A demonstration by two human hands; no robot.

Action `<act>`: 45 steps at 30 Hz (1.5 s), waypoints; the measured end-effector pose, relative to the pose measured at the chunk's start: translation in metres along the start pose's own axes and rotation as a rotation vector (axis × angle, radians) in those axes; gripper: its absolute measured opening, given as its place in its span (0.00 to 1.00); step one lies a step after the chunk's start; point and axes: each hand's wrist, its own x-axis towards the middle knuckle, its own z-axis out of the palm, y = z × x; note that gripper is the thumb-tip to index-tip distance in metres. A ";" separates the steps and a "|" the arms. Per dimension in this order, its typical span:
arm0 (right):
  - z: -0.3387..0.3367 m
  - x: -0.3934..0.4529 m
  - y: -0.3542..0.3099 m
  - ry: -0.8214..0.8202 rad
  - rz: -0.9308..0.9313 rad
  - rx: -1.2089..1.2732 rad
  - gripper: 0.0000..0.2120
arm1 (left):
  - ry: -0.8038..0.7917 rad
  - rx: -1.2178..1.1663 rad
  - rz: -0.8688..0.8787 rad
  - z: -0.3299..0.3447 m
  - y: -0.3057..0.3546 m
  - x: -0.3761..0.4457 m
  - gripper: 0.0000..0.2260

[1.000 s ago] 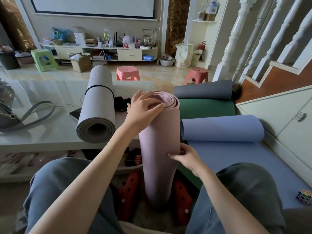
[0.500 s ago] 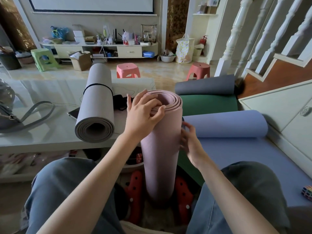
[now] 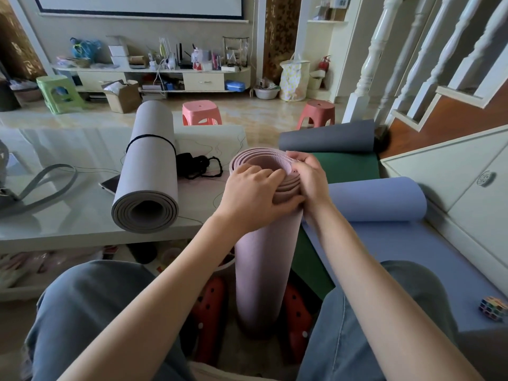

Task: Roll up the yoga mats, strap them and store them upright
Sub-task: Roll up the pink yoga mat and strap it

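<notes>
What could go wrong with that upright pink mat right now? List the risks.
1. The pink mat has no strap, and its coils look loose at the top where the left hand and right hand grip it; letting go may let it unroll.
2. It stands on end between the red clogs; it could tip.
3. The black straps lie away on the table; reaching frees one hand.
</notes>
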 end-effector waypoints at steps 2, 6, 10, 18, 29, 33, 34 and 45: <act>-0.003 0.004 -0.005 -0.032 0.085 0.012 0.09 | -0.046 -0.022 0.043 -0.004 -0.002 0.004 0.23; -0.001 -0.004 -0.006 -0.020 0.114 0.009 0.12 | 0.021 -0.085 0.003 -0.010 0.004 0.001 0.21; 0.000 -0.012 -0.007 -0.011 0.143 0.122 0.10 | 0.009 -0.145 0.023 -0.021 0.006 -0.012 0.21; -0.009 -0.018 -0.006 -0.161 0.305 0.161 0.09 | -0.105 -0.198 0.129 -0.041 0.006 -0.022 0.20; 0.011 0.000 0.003 -0.219 0.252 -0.052 0.14 | -0.043 -0.780 -0.566 -0.049 -0.046 0.006 0.12; 0.019 0.031 0.014 -0.331 0.368 0.004 0.14 | -0.059 -0.872 -0.754 -0.027 -0.082 0.019 0.09; 0.023 0.041 0.017 -0.351 0.329 -0.135 0.12 | -0.074 -0.897 -0.797 -0.017 -0.092 0.020 0.09; 0.108 0.172 0.126 -0.722 -0.008 -0.985 0.20 | -0.550 -0.243 -0.840 0.162 -0.188 0.002 0.20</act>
